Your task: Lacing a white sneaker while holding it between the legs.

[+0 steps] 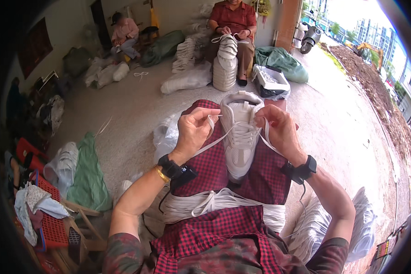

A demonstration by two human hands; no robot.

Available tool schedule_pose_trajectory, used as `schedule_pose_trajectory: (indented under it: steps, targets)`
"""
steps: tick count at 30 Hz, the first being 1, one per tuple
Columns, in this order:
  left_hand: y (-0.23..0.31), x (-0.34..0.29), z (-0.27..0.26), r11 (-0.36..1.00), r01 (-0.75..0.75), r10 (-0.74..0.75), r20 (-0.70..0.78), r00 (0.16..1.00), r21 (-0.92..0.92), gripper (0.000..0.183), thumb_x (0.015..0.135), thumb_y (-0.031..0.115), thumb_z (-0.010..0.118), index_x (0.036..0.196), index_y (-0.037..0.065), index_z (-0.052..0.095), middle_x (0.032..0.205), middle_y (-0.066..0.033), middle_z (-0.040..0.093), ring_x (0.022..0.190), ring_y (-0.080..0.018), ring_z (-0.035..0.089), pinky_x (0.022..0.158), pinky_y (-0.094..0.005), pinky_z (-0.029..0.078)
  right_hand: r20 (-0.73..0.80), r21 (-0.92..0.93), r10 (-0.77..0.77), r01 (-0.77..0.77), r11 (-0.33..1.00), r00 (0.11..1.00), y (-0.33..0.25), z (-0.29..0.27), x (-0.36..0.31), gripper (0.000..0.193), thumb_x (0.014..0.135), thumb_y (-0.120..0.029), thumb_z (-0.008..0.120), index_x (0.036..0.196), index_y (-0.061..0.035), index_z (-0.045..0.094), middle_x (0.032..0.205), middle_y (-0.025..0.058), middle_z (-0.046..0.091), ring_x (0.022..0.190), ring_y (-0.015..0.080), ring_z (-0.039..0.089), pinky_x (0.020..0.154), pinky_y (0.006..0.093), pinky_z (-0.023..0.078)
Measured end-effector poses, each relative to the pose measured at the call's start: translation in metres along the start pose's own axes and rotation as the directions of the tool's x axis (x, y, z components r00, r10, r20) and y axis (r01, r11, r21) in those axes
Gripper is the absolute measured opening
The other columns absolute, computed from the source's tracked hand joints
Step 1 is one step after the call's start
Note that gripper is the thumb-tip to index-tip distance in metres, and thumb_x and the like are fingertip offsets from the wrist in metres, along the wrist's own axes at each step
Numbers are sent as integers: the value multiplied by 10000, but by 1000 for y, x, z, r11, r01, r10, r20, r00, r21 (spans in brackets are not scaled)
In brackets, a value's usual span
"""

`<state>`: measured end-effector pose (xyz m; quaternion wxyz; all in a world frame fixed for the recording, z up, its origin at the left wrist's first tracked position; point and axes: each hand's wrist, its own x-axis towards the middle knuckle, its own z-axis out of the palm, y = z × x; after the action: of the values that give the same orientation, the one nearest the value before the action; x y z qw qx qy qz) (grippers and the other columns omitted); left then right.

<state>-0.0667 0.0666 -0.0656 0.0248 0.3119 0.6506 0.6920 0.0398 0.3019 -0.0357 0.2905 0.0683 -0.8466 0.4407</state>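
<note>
A white sneaker [240,146] rests between my knees, its toe pointing at me and its opening away from me. White laces cross over its tongue. At the left of the shoe's collar, my left hand [197,130] pinches one end of the white shoelace [211,145], which runs down to the eyelets. Opposite it, my right hand [278,130] has its fingers closed on the other part of the lace, close to the right eyelets; its fingertips are partly hidden. A bundle of white laces [214,204] lies across my lap on the red-and-black checked apron [205,233].
A person [233,27] in red sits ahead, handling laces above a stack of shoes [224,75]. An open box [270,82] and a green sack [283,64] stand beside them. Another person [124,34] sits farther left. A red chair [52,219] holds cloths at my left; bagged white items [313,226] lie at right.
</note>
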Motion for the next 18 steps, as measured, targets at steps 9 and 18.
schedule_pose_trajectory:
  steps: [9,18]
  targets:
    - [-4,-12,13,972,-211,213,-9,977,100,143,942,21,668,1062,11,746,903,15,651,709,-34,596,609,-200,474,-16,82,88,-86,993,996,-9,-3,-14,122,907,-40,680,906,-4,564,795,54,666,678,118,685,582,276,526]
    - [0,-14,17,985,-117,123,-42,992,129,133,924,40,695,1046,16,741,895,-8,706,783,-48,659,696,-213,522,58,-236,-265,271,933,963,-10,-7,-10,231,700,122,560,885,-17,554,789,123,563,724,273,607,620,366,467]
